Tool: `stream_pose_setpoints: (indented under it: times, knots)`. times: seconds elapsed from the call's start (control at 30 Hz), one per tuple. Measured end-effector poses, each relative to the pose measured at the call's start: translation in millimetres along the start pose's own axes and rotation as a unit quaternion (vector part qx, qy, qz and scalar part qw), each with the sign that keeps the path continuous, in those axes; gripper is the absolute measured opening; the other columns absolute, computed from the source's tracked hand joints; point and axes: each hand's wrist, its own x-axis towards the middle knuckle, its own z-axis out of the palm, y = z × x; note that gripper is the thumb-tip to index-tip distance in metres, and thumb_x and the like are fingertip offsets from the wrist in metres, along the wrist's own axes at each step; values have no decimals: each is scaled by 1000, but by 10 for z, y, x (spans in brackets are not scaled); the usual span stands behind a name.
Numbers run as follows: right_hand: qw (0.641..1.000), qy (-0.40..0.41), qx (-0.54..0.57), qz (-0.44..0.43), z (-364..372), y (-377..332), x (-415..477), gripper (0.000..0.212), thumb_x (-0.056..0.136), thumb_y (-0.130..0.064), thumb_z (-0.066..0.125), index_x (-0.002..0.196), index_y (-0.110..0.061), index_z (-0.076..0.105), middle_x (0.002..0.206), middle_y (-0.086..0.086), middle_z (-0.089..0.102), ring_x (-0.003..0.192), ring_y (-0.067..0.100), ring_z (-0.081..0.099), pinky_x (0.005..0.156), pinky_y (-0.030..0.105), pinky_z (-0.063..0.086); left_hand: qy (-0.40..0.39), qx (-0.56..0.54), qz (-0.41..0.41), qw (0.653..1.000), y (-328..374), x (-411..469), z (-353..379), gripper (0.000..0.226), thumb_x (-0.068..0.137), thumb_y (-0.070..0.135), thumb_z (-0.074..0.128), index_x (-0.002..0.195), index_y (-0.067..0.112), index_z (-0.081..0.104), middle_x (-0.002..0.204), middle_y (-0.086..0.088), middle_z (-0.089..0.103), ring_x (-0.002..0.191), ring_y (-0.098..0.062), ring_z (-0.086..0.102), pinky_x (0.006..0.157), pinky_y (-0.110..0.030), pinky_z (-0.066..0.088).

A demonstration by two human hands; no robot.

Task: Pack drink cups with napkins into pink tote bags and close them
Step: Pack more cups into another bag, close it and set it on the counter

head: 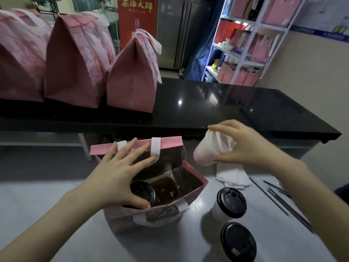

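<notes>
An open pink tote bag (190, 188) stands on the grey table (47, 201) in front of me. One black-lidded cup (144, 191) sits inside it at the left. My left hand (120, 173) lies spread over the bag's mouth, fingers straight, thumb by that cup's lid. To the right of the bag, my right hand (243, 144) grips a tilted white cup (204, 154) together with a white napkin (222, 140) in the air. Two more black-lidded cups (231, 202) (238, 242) stand on the table at the right.
Three closed pink tote bags (132, 82) line the black counter (245, 110) behind. A stack of white napkins (232, 176) and several black straws (279, 201) lie on the table at right. A white shelf rack (268, 31) with pink bags stands at back right.
</notes>
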Motion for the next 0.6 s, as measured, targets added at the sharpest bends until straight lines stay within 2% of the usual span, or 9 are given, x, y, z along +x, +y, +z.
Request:
stream_pose_setpoints:
  times: [0.1,0.2,0.3,0.4,0.5,0.6]
  knots:
    - [998,24,9,-51,-302,-402,-138,80,65,-49,76,138,-40,46,131,-13,46,118,6,47,100,30,43,4,-10,2,1000,-1,6,19,114,52,97,31,148,50,-8,156,15,-27,135,-12,-43,117,-51,-14]
    - [996,-5,10,-91,-289,-786,-188,80,65,-55,71,139,-44,42,131,-17,43,118,2,45,99,27,43,1,-27,6,1000,21,46,37,116,51,97,33,149,48,-3,159,12,-21,140,-14,-36,116,-52,-16]
    - [990,-66,-51,-112,32,-1021,-116,78,70,-54,72,140,-46,38,135,-18,38,119,4,41,95,28,45,15,-18,12,1000,63,65,54,119,49,98,33,150,45,-3,161,8,-12,145,-19,-23,115,-52,-15]
    - [980,-102,-131,-109,382,-1049,2,77,75,-49,71,142,-44,33,136,-12,36,119,11,38,84,27,43,43,-10,17,999,116,21,65,120,48,97,33,151,44,1,159,6,-3,145,-21,-16,116,-51,-11]
    - [971,-113,-183,-100,619,-1028,53,75,78,-44,70,142,-41,32,135,-4,38,124,18,36,84,35,48,61,-1,12,998,160,-53,64,119,47,95,34,151,42,10,157,2,4,145,-24,-9,117,-51,-9]
    - [959,-109,-233,-118,793,-1079,58,76,77,-38,73,141,-37,32,137,-1,37,126,22,36,80,37,48,64,5,-3,998,205,-110,51,121,46,95,34,151,39,17,158,2,9,147,-25,-4,117,-53,-8]
